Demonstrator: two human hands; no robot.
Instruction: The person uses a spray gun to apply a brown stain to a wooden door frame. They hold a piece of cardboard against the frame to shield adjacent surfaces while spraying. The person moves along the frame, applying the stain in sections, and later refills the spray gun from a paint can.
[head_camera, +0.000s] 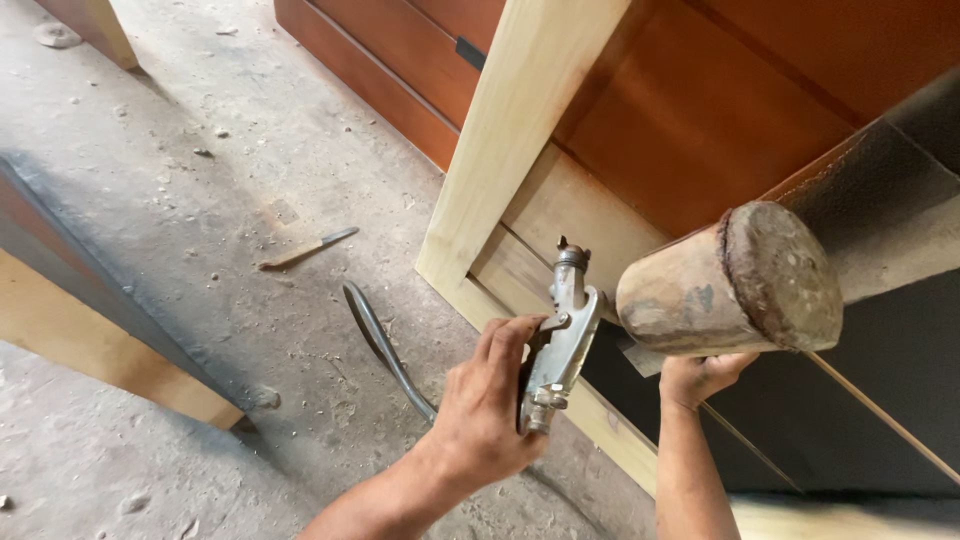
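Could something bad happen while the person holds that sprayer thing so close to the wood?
Maybe. The left hand grips the spray gun close beside the pale wooden frame, so its cup might bump the wood. The hose trails across the dusty floor and could snag or trip someone. The right hand sits under the cup, where drips might land.

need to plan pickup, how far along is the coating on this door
Likely partway. Done: the upper panels already look red-brown. In hand: the left hand holds the spray gun, nozzle toward the door, with the right hand under its cup. Left: the pale upright, lower panel and bottom rail are bare wood.
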